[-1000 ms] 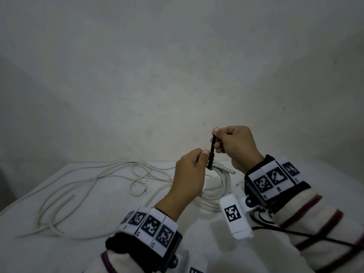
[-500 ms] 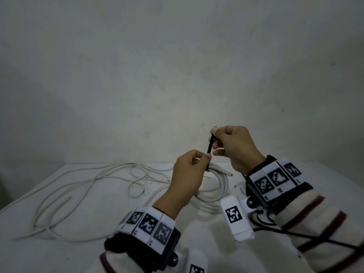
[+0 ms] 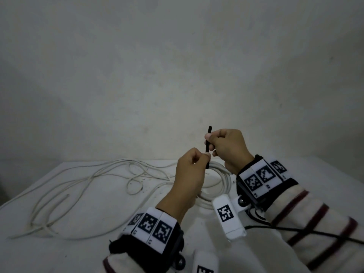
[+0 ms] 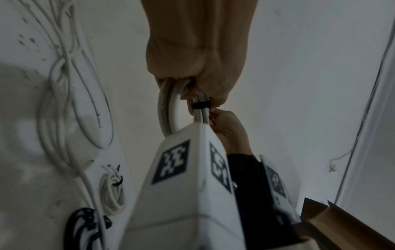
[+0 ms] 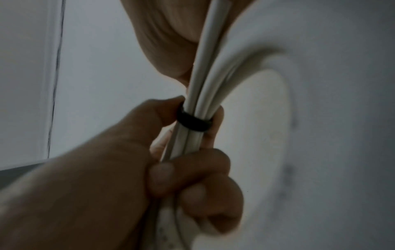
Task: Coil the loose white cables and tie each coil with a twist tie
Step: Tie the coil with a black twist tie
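Note:
A white cable coil point(image 3: 221, 175) hangs from my left hand point(image 3: 204, 156), which grips its bundled strands from above, over the table point(image 3: 88, 251). A black twist tie point(image 3: 208, 146) stands upright between both hands. In the wrist views the twist tie point(image 5: 193, 122) wraps as a band round the bundle point(image 4: 200, 105). My right hand point(image 3: 209, 138) pinches the tie's upper part; its thumb and forefinger sit at the band, and its other fingers point(image 5: 192, 169) curl round the strands. The tie's tip sticks up above the right hand.
A long loose white cable point(image 3: 78, 184) sprawls in loops across the left of the table. A small tied coil point(image 4: 111, 191) and a black bundle point(image 4: 83, 225) lie on the table. A cardboard box point(image 4: 342, 225) stands to the right. A plain wall rises behind.
The tie's upper end now stands out well above the right hand's fingers, where it barely showed before. Both hands have shifted slightly left; the coil stays in the left hand.

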